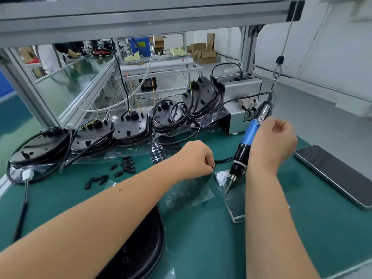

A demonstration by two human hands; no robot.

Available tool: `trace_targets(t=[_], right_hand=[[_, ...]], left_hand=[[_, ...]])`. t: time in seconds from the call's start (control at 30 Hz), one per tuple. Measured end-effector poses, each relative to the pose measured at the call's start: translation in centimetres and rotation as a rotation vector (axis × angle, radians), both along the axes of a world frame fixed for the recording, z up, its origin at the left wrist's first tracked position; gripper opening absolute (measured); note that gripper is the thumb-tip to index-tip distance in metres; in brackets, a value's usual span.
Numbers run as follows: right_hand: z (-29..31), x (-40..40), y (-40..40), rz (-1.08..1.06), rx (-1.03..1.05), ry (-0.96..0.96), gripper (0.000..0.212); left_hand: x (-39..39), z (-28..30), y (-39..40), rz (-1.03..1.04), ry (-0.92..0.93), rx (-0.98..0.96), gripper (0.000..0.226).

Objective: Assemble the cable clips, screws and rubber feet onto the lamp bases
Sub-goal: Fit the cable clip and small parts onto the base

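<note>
My right hand grips a blue and black electric screwdriver, its bit pointing down over a clear plastic bag. My left hand has its fingers curled and pinches something small and black beside a black cable. A black lamp base lies under my left forearm at the near edge. Loose black cable clips are scattered on the green mat. A sheet of round black rubber feet lies behind my left hand. Stacks of black lamp bases with cables line the back.
A dark phone lies at the right of the mat. A grey screw feeder box stands behind the screwdriver. A white connector and black rod lie at the left edge. Aluminium frame posts rise behind the stacks.
</note>
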State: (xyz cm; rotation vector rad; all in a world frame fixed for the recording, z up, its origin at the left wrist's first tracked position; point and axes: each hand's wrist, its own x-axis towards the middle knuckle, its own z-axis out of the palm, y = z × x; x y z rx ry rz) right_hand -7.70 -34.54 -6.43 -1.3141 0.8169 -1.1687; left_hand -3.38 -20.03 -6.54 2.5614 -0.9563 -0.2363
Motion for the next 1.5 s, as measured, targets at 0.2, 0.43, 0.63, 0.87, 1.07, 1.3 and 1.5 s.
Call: trace_targets(t=[0.2,0.43,0.63,0.87,1.07,1.3,1.5], right_hand=[[-1.3,-0.3,-0.4,0.564,0.487,0.149,0.048],[-0.4,0.6,1.5,0.684,0.679,-0.318,0.030],[0.2,0.8,2.8,0.699,0.718,-0.447,0.029],[0.1,0.8,2.8,0.687,0.712,-0.453,0.031],[0.0,0.8,2.9,0.686,0.695,-0.458,0.033],[0.0,0.9,3.5,0.670,0.698,-0.441,0.037],[0.2,1.0,3.9,0.609,0.701,-0.495,0.037]], left_hand=[[-1.1,0.4,0.1,0.083,0.199,-0.116,0.010],[-1.9,1.6,3.1,0.063,0.329,-0.150,0.006],[-2.0,2.1,4.7,0.061,0.387,-0.178,0.007],[-2.1,1.8,4.8,0.073,0.414,-0.212,0.005],[-2.0,1.3,5.0,0.092,0.481,-0.290,0.006],[-2.2,1.2,5.1,0.085,0.459,-0.328,0.012],[-2.4,1.5,5.6,0.096,0.427,-0.371,0.018]])
